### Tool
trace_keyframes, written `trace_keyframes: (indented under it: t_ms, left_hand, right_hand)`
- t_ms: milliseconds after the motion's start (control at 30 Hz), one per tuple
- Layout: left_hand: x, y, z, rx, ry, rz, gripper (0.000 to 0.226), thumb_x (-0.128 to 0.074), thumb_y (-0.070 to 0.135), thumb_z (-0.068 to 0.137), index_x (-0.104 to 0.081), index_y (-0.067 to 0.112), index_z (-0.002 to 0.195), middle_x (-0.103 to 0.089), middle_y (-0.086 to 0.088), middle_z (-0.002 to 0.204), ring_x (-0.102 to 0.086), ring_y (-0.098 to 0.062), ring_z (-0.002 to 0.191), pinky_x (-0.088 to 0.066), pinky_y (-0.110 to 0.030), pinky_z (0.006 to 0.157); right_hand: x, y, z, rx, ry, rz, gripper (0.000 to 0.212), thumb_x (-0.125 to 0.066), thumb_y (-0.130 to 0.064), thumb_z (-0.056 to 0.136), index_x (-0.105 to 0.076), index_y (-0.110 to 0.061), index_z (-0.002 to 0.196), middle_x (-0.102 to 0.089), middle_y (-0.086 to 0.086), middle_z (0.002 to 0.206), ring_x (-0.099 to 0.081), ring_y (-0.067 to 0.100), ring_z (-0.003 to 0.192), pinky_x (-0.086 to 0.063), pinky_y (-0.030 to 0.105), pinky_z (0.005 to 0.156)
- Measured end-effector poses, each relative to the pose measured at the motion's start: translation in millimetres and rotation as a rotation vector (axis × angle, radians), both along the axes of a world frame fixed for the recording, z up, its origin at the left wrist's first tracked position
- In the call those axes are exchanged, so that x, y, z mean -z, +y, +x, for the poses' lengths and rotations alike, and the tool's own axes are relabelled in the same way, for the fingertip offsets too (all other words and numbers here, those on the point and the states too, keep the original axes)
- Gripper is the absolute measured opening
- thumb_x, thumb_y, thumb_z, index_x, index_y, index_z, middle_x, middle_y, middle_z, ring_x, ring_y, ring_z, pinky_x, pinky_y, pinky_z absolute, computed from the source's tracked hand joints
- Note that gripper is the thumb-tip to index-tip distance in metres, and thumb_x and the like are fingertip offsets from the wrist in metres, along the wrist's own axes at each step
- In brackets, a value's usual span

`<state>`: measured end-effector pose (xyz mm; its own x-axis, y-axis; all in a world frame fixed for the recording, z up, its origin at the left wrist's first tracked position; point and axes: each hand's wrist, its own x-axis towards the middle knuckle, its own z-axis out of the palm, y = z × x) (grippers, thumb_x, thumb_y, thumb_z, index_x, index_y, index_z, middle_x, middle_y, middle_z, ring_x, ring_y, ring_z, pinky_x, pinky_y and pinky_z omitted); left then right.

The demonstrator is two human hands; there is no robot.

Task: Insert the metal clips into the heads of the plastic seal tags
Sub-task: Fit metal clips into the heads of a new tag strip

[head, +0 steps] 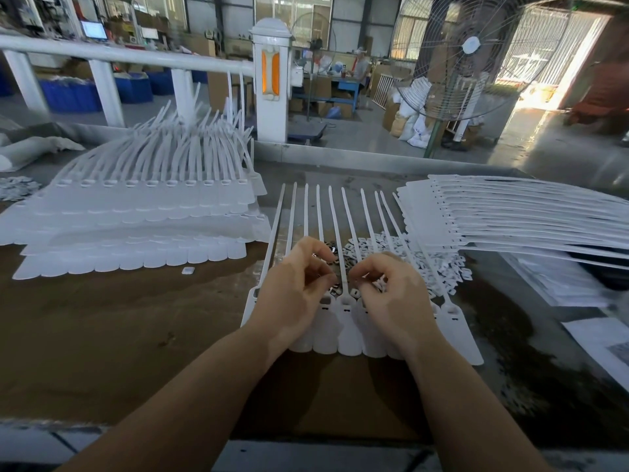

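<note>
A worn brown bench (119, 318) carries stacked sheets of translucent white plastic seal tags (136, 212) well left of the hands and more to their right; one joined row of white seal tags (347, 321) lies under both. Left hand (292, 291) and right hand (391, 294), fingers curled, pinch small pieces over the dark metal clips (335, 257) and small white plastic pieces (439, 264) heaped just beyond
</note>
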<state>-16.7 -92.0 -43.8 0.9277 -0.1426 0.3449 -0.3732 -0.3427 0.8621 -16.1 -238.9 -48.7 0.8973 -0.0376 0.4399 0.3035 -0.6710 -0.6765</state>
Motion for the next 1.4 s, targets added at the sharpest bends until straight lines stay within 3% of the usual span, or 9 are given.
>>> trace_keyframes:
  t_ms: [167,267,467,633,767,900,1100,1400]
  left_hand:
    - [1.7,1.4,0.8,-0.013,-0.041,-0.051,0.036,-0.065,0.002,0.083,-0.05,0.034,0.085,-0.062,0.01,0.073,-0.059,0.004,0.069,-0.044,-0.008,0.066]
    - [3.2,0.9,1.7,-0.027,-0.075,-0.041,0.037,-0.067,0.002,0.081,-0.051,0.035,0.084,-0.062,0.012,0.074,-0.061,0.0,0.073,-0.047,-0.011,0.069]
    - [2.3,1.0,1.4,-0.036,-0.115,0.012,0.037,-0.068,0.004,0.082,-0.052,0.037,0.082,-0.063,0.011,0.08,-0.063,-0.006,0.074,-0.051,-0.016,0.069]
    - [0.6,0.2,1.4,-0.01,-0.082,0.015,0.023,-0.066,0.003,0.083,-0.063,0.025,0.086,-0.064,0.016,0.08,-0.062,0.001,0.078,-0.045,-0.006,0.067]
    - [1.8,0.6,2.8,-0.025,-0.063,0.046,0.014,-0.064,0.005,0.086,-0.07,0.015,0.093,-0.066,0.013,0.082,-0.062,0.003,0.08,-0.045,-0.006,0.072]
    - [3.8,-1.7,0.6,-0.084,-0.157,0.185,0.012,-0.064,0.008,0.086,-0.07,0.015,0.095,-0.061,0.011,0.087,-0.058,-0.002,0.081,-0.043,-0.004,0.074]
    - [6.6,-5.1,-3.8,-0.087,-0.343,0.542,0.014,-0.06,0.02,0.089,-0.069,0.018,0.1,-0.062,0.005,0.097,-0.05,-0.01,0.092,-0.038,-0.02,0.083]
    - [6.2,-7.3,-3.6,-0.068,-0.363,0.695,0.02,-0.049,0.028,0.093,-0.064,0.024,0.107,-0.059,0.007,0.106,-0.045,-0.011,0.1,-0.034,-0.024,0.088]
  right_hand:
    - [-3.7,3.5,-5.5,-0.16,-0.04,0.108,0.01,-0.062,-0.007,0.085,-0.069,-0.013,0.087,-0.066,-0.006,0.08,-0.057,0.006,0.074,-0.047,0.02,0.068]
    - [-4.6,3.7,-5.1,-0.224,-0.016,0.124,0.009,-0.064,-0.007,0.085,-0.071,-0.01,0.088,-0.066,-0.004,0.078,-0.06,0.01,0.074,-0.05,0.023,0.069]
    - [-4.4,2.5,-3.2,-0.268,-0.005,0.181,0.014,-0.065,-0.001,0.083,-0.068,-0.015,0.083,-0.065,-0.005,0.075,-0.061,0.005,0.072,-0.049,0.017,0.068]
    - [-3.6,1.5,-3.2,-0.278,-0.035,0.177,0.016,-0.059,0.003,0.086,-0.064,-0.012,0.081,-0.06,-0.008,0.071,-0.056,0.003,0.069,-0.044,0.013,0.066]
    - [-2.6,1.4,-3.6,-0.284,-0.029,0.177,0.014,-0.059,0.001,0.086,-0.064,-0.011,0.082,-0.059,-0.009,0.071,-0.056,0.003,0.069,-0.043,0.013,0.065]
    - [-0.5,-0.8,-2.2,-0.193,-0.043,0.236,0.014,-0.06,-0.008,0.089,-0.063,-0.014,0.077,-0.059,-0.004,0.066,-0.055,0.006,0.065,-0.045,0.017,0.061]
    - [1.7,-3.6,1.0,-0.086,-0.093,0.2,0.014,-0.06,-0.007,0.088,-0.063,-0.014,0.076,-0.059,-0.008,0.064,-0.054,0.001,0.06,-0.042,0.011,0.055]
    - [1.7,-2.7,1.0,-0.045,-0.045,0.149,0.008,-0.062,-0.01,0.086,-0.064,-0.014,0.08,-0.062,-0.006,0.072,-0.058,0.008,0.071,-0.049,0.025,0.068]
